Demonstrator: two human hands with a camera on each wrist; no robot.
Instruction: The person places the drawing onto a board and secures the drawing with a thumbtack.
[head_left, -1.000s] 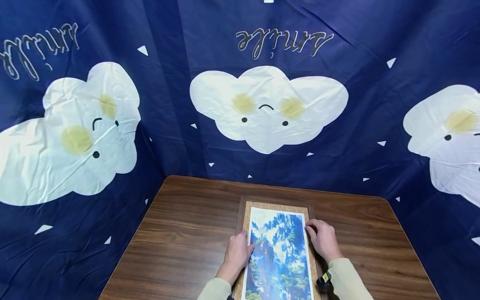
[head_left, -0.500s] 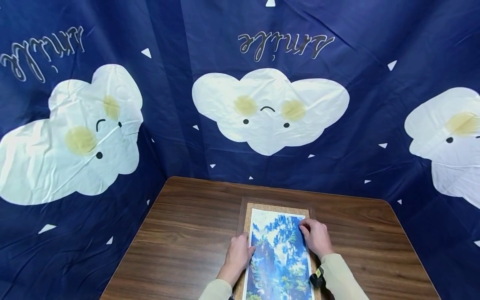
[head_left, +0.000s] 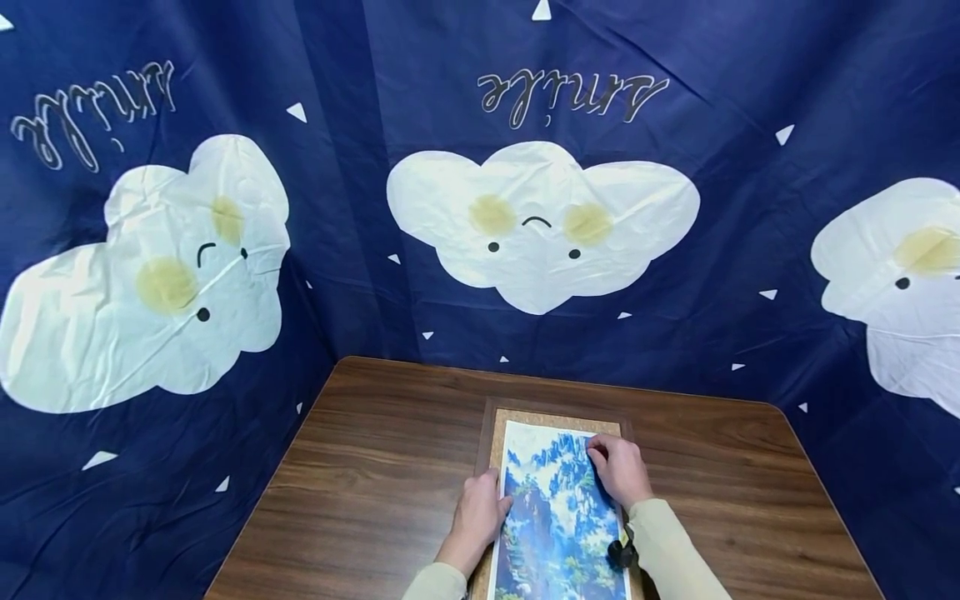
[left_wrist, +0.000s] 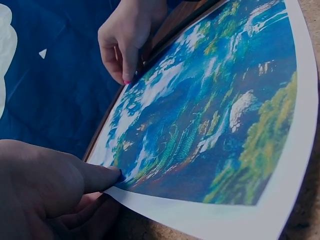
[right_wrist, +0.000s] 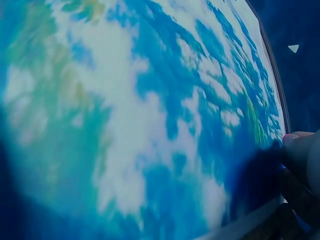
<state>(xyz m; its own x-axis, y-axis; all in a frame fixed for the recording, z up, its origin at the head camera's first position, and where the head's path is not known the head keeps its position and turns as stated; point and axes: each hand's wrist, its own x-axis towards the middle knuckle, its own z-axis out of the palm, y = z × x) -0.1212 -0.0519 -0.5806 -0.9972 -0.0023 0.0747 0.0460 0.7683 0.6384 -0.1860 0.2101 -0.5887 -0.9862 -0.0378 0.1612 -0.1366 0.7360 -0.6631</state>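
A blue landscape print (head_left: 551, 533) with a white border lies on a wood-framed cork board (head_left: 607, 428). My left hand (head_left: 477, 510) grips the print's left edge, thumb on top of the sheet; in the left wrist view its lower fingers are partly hidden. Over the print's top right part, my right hand (head_left: 619, 469) has thumb and forefinger together. A small pink pushpin (left_wrist: 127, 82) shows at those fingertips in the left wrist view, mostly covered by them. In the right wrist view the print (right_wrist: 165, 110) bulges close to the camera.
The board lies on a brown wooden table (head_left: 360, 475). Behind and on both sides hangs a dark blue curtain (head_left: 337, 208) with white clouds and upside-down lettering. A black wrist camera (head_left: 621, 554) sits by the right sleeve (head_left: 671, 546).
My right hand has moved left from the print's right edge to over its top right part. The left hand stays at the left edge. The head view has shifted slightly.
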